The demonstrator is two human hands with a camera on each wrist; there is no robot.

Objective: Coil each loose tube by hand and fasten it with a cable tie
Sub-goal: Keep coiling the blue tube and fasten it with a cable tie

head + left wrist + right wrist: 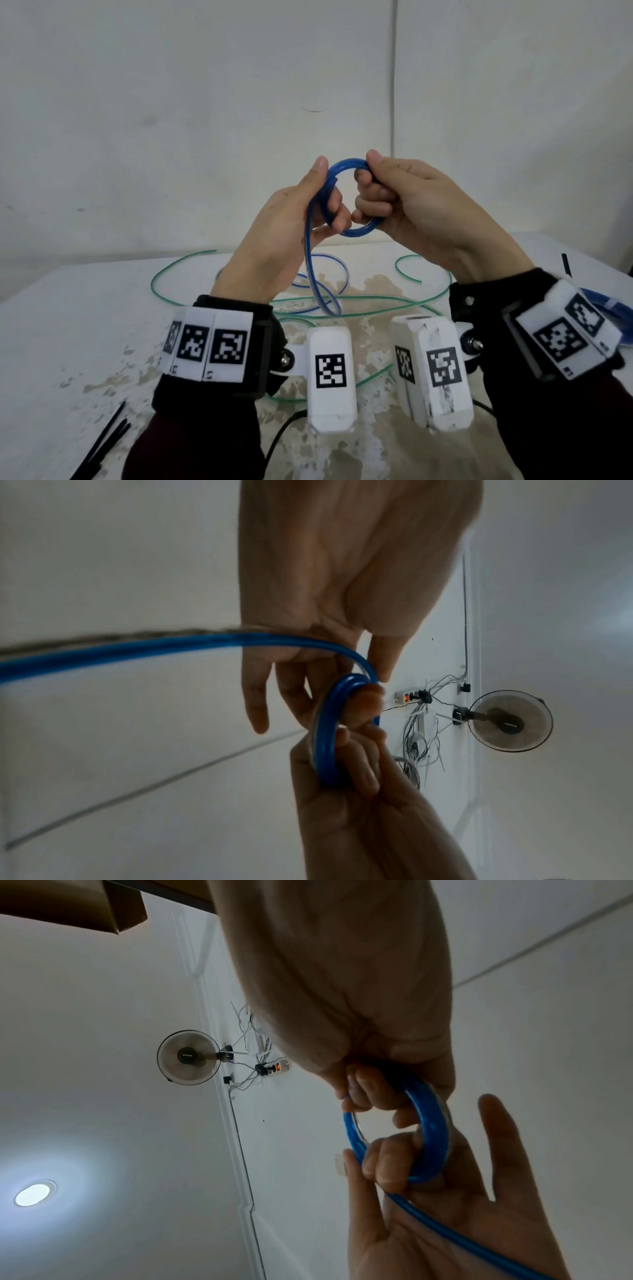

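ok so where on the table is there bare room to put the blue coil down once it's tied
The bare patch of table is on the left, between the green tube and the black cable ties. The middle is crowded with green and blue tube loops under both hands.

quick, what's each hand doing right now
Left hand: fingers curled round the blue tube coil.
Right hand: gripping the same coil.

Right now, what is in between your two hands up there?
The coiled part of the blue tube. The left hand holds one side of the ring and the right hand grips the other; the head view shows it best.
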